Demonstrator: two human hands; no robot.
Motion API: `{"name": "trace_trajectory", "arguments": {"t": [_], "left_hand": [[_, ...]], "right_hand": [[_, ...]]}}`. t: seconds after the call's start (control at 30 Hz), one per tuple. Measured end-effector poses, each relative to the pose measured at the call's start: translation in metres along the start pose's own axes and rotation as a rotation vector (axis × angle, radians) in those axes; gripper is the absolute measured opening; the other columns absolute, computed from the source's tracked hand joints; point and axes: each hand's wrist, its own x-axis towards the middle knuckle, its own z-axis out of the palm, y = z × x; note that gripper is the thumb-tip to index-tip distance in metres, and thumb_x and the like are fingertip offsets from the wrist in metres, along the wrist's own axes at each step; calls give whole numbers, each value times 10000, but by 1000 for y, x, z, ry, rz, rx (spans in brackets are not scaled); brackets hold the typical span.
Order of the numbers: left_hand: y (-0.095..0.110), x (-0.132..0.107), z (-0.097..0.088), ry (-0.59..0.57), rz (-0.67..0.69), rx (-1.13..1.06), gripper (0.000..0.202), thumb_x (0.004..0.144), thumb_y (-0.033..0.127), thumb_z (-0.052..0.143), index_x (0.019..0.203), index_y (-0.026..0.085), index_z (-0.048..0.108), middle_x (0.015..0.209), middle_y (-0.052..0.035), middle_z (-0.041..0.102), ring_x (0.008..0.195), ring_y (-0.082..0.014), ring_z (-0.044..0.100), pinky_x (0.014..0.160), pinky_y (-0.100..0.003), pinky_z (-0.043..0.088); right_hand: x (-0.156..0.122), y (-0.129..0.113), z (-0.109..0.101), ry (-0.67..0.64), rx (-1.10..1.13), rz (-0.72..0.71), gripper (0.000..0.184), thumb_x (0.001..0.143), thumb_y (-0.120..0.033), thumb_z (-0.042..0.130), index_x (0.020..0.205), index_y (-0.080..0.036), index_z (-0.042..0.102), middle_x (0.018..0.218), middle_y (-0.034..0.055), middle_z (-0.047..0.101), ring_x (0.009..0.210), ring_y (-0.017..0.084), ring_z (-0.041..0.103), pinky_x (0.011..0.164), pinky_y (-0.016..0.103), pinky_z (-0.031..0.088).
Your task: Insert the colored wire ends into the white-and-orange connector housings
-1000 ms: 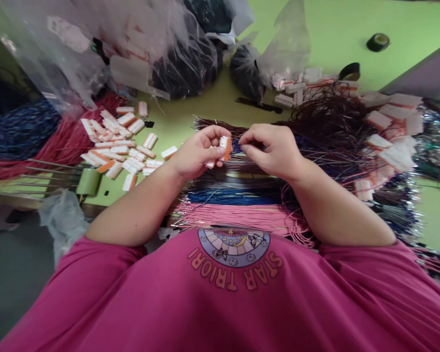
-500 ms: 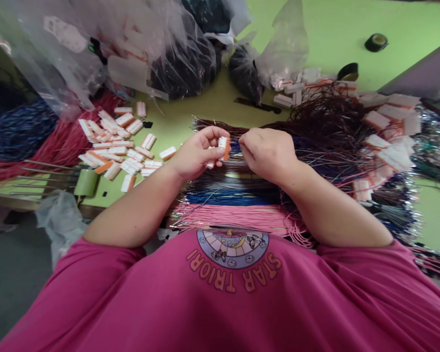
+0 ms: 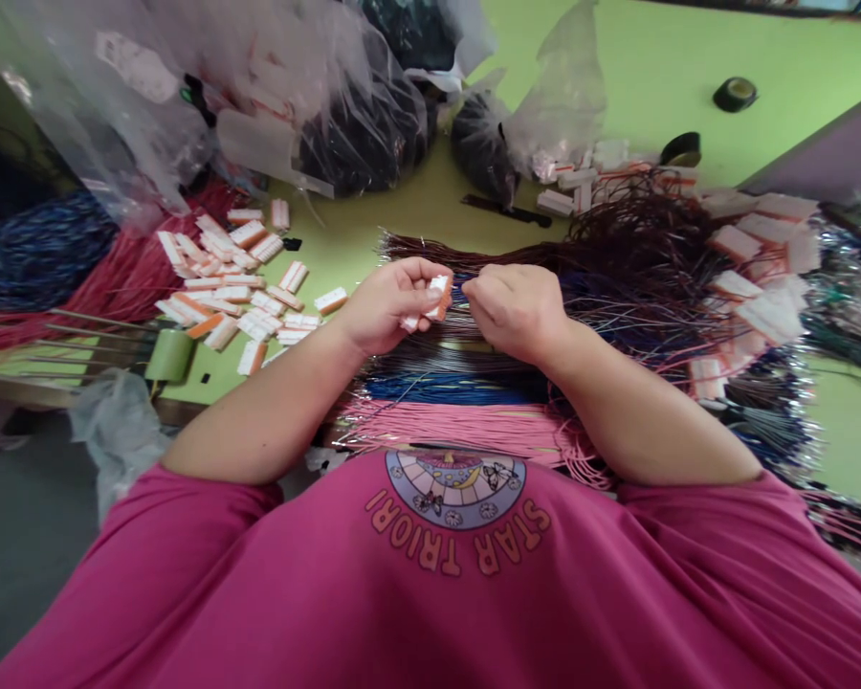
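My left hand (image 3: 391, 306) is closed around a small white and orange connector (image 3: 439, 295), held up at its fingertips. My right hand (image 3: 517, 308) is right beside it, fingers pinched together on a thin wire whose end points at the connector. Both hands hover over flat rows of cut wires (image 3: 459, 383): dark brown at the back, grey, blue, then pink nearest my chest. What my right fingers pinch is too thin to see clearly.
A heap of loose white and orange connectors (image 3: 226, 282) lies to the left on the green table (image 3: 652, 67). Clear plastic bags (image 3: 273, 105) with dark wires stand behind. Finished wired connectors (image 3: 753, 277) pile up at the right. Two tape rolls (image 3: 734, 94) sit far right.
Both hands sit slightly lower in the view, as does the rest of the scene. The connector has tilted in my left fingers, and my right hand has closed in on it.
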Motion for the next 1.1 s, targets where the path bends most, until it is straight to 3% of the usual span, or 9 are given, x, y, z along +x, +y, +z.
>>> {"name": "trace_trajectory", "arguments": {"t": [0.37, 0.5, 0.63, 0.7, 0.77, 0.87, 1.1], "left_hand": [[-2, 0, 2, 23, 6, 145, 300, 708, 178, 808, 962, 191, 648, 606, 16, 655, 458, -93, 531, 410, -211, 314], [-1, 4, -4, 59, 67, 212, 272, 736, 143, 759, 974, 210, 645, 619, 28, 644, 454, -89, 511, 414, -216, 312], [-1, 14, -17, 213, 147, 229, 244, 777, 136, 722, 988, 208, 621, 695, 16, 643, 527, -94, 550, 453, -212, 364], [-1, 18, -22, 286, 182, 228, 250, 793, 136, 713, 1011, 205, 612, 750, 10, 650, 575, -95, 577, 480, -207, 398], [-1, 19, -24, 312, 192, 245, 260, 802, 133, 710, 1030, 203, 608, 789, 8, 654, 614, -96, 602, 500, -202, 424], [0, 18, -24, 311, 195, 290, 273, 816, 128, 700, 1063, 198, 606, 833, -1, 666, 661, -104, 640, 514, -197, 450], [3, 16, -29, 293, 219, 359, 303, 827, 127, 697, 1109, 192, 607, 870, -15, 679, 696, -114, 671, 536, -209, 495]], "right_hand": [[8, -5, 8, -87, 21, 64, 364, 1038, -206, 364, 1100, -132, 715, 986, 152, 750, 879, 248, 662, 688, 336, 320], [10, 7, 1, -23, 88, 18, 388, 1064, -241, 348, 1054, -142, 723, 963, 135, 741, 904, 244, 653, 748, 335, 384], [4, 12, -3, 101, 81, -81, 416, 1075, -240, 332, 1102, -165, 741, 1178, 138, 734, 1070, 256, 628, 878, 370, 438], [1, 9, 1, 13, 40, -149, 403, 1068, -237, 361, 1059, -170, 758, 1187, 137, 736, 1068, 260, 630, 878, 378, 441], [0, 5, 8, -175, 2, -180, 352, 1037, -214, 420, 1023, -159, 768, 1086, 135, 751, 962, 251, 650, 789, 364, 426], [2, 3, 16, -345, -4, -161, 326, 1005, -195, 464, 1105, -156, 772, 1056, 130, 760, 900, 235, 667, 692, 339, 372], [5, 8, -1, -339, 97, 0, 290, 939, -241, 528, 1028, -196, 800, 1090, 89, 794, 946, 228, 682, 711, 317, 359]]}}
